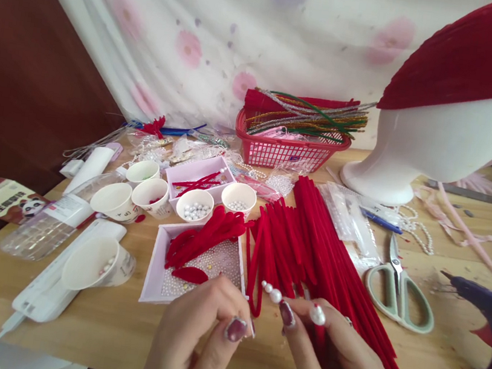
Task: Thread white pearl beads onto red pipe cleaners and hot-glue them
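In the head view, the person's right hand (pixel 335 362) has its grip closed on a short row of white beads (pixel 275 295), pinched at the near end by the thumb and forefinger, just above the surface (pixel 126 320). The row's long axis runs from that pinch toward the left and slightly far, its smallest bead at the free tip, so the tip points to the far side of the left hand (pixel 202 331) rather than straight at its fingertips. A second white bead (pixel 318 315) sits among the right hand's fingers, to the right of the row. The left hand lies to the left, near but apart from the beads, its thumb drawn in against the forefinger; whether that grip has anything in it cannot be told. The right hand is therefore the nearer one, already touching the row, while a small gap separates the left fingertips from it. Beyond the right hand a bundle of red fuzzy stems (pixel 330 269) slants from far left to near right, and a pale box (pixel 153 269) with red loops (pixel 201 242) stands just beyond the left hand.
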Demonstrator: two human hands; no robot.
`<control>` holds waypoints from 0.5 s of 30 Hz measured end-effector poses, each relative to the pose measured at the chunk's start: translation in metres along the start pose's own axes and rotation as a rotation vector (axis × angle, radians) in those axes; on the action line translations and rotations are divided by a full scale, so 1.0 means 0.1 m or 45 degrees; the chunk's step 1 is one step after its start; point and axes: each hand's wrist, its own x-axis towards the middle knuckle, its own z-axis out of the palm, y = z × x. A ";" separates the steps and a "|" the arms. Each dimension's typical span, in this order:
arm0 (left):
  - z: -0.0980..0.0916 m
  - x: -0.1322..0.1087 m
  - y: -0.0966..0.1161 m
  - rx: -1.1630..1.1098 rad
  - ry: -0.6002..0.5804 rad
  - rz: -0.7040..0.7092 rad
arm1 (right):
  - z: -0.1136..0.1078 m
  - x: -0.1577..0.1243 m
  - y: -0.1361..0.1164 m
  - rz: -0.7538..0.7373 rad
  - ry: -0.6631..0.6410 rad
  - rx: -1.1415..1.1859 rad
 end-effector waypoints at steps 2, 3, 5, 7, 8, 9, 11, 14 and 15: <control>-0.01 0.02 -0.01 0.010 -0.033 0.028 | -0.06 0.05 0.08 0.059 0.077 -0.019; -0.03 0.04 -0.02 0.014 -0.067 0.043 | -0.10 0.07 0.12 0.126 0.102 -0.006; -0.08 0.08 -0.04 -0.004 -0.150 0.084 | -0.18 0.12 0.21 0.309 0.112 0.060; -0.13 0.10 -0.06 -0.021 -0.207 0.125 | -0.24 0.17 0.28 0.500 0.093 0.179; -0.15 0.11 -0.07 -0.008 -0.227 0.144 | -0.27 0.19 0.32 0.584 0.097 0.252; -0.16 0.10 -0.08 0.019 -0.229 0.162 | -0.28 0.21 0.34 0.652 0.116 0.334; -0.14 0.06 -0.12 0.099 -0.161 0.188 | -0.29 0.25 0.36 0.727 0.160 0.490; -0.06 -0.02 -0.17 0.141 0.055 0.188 | -0.28 0.28 0.33 0.770 0.193 0.657; -0.02 -0.04 -0.18 0.125 0.102 0.187 | -0.27 0.29 0.31 0.783 0.203 0.689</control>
